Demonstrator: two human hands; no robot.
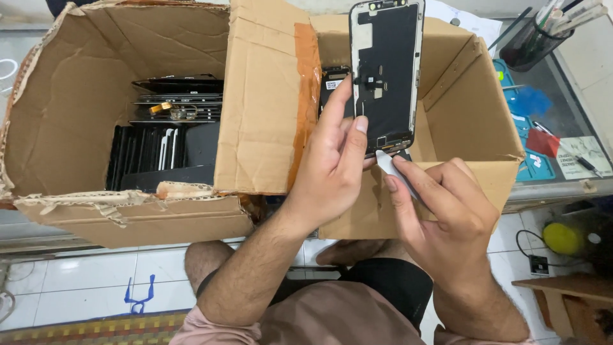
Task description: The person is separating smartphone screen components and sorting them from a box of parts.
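Up front, the left hand grips a black phone screen panel by its lower edge, holding it upright above an open cardboard box. Just beside it, the right hand pinches a thin white pry tool touching the panel's bottom. More dark screen panels stand stacked inside the box.

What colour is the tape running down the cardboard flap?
Orange-brown tape, seen clearly in the head view, beside the left hand.
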